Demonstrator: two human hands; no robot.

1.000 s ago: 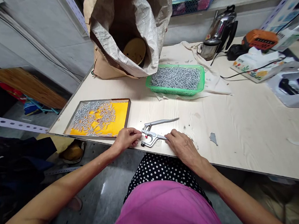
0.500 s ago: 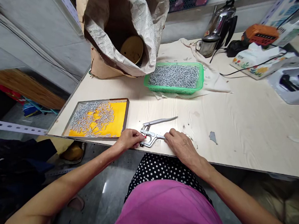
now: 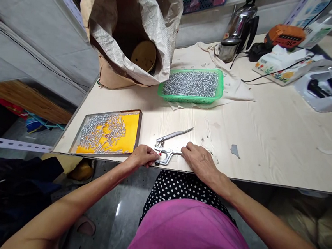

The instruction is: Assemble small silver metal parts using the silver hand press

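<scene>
Metal press pliers (image 3: 167, 145) lie near the front edge of the pale wooden table (image 3: 270, 142), upper handle raised. My left hand (image 3: 143, 156) is closed in a pinch at the pliers' jaw; what its fingertips hold is too small to name. My right hand (image 3: 199, 160) rests palm down on the lower handle, fingers curled over it. To the left sits a yellow tray (image 3: 130, 131) strewn with small metal pieces (image 3: 102, 128).
A green basket (image 3: 220, 87) full of metal pieces stands behind, on a cloth. A large paper sack (image 3: 128, 31) stands at the back left. A steel kettle (image 3: 236, 29), tissue box (image 3: 277, 63), cables and a white tray (image 3: 324, 91) occupy the back right.
The view has shifted slightly left and down. Both hands stay at the pliers, the left pinching closer to the jaw.
</scene>
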